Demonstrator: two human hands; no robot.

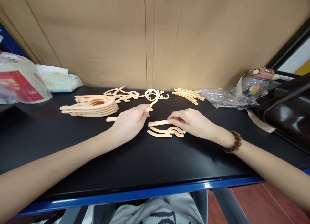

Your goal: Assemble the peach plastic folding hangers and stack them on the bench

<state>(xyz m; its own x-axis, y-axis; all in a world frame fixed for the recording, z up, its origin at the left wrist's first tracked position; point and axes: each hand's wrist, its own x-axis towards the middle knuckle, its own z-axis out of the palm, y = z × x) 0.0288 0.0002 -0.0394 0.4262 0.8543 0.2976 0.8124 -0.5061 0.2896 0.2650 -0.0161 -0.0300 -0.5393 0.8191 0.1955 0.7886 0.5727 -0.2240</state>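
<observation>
My left hand (130,122) is closed on the stem of a pale plastic hook piece (153,98) whose curled top points away from me. A short straight plastic bar (158,123) is pinched at its right end by my right hand (191,122), just above the table. Under that hand lie two or three curved plastic pieces (166,132). Another short bar (111,119) pokes out from behind my left hand.
On the black table (145,166) sit a stack of assembled hangers (93,106) at left, loose hooks (127,95) behind, curved strips (187,95) at right, crumpled plastic bags (225,98), a dark bag (288,111), and packets (21,82) at far left. Cardboard walls the back.
</observation>
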